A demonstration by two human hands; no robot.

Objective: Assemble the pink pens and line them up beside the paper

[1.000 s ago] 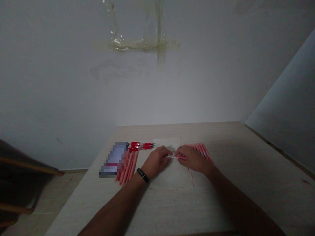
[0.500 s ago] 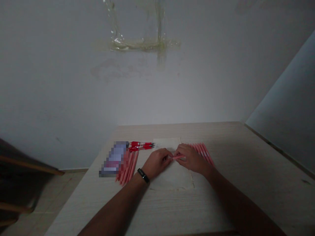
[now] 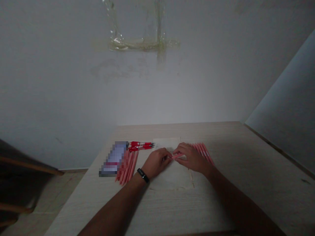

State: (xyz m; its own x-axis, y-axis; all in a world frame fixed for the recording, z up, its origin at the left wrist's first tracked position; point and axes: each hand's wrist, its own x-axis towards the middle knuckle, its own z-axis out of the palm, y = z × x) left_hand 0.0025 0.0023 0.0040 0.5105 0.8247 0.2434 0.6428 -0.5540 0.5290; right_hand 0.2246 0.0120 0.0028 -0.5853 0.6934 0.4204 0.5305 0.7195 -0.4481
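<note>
Over a pale sheet of paper (image 3: pixel 172 178) on the wooden table, my left hand (image 3: pixel 157 161) and my right hand (image 3: pixel 191 157) meet fingertip to fingertip. Both pinch the same thin pink pen part (image 3: pixel 176 156), one at each end. A black band sits on my left wrist. Just behind my right hand lies a row of several pink pen barrels (image 3: pixel 203 150). Left of my left hand lies another bunch of pink barrels (image 3: pixel 129 165).
Two or three finished red pens (image 3: pixel 141 146) lie at the back left, beside a blurred-out box (image 3: pixel 113 158). The table (image 3: pixel 246 170) stands against a grey wall with old tape marks. A dark wooden chair (image 3: pixel 17 183) is at the far left.
The white piece seen between my fingers a second ago is hidden now, and only pink shows. My hands have closed together slightly over the paper.
</note>
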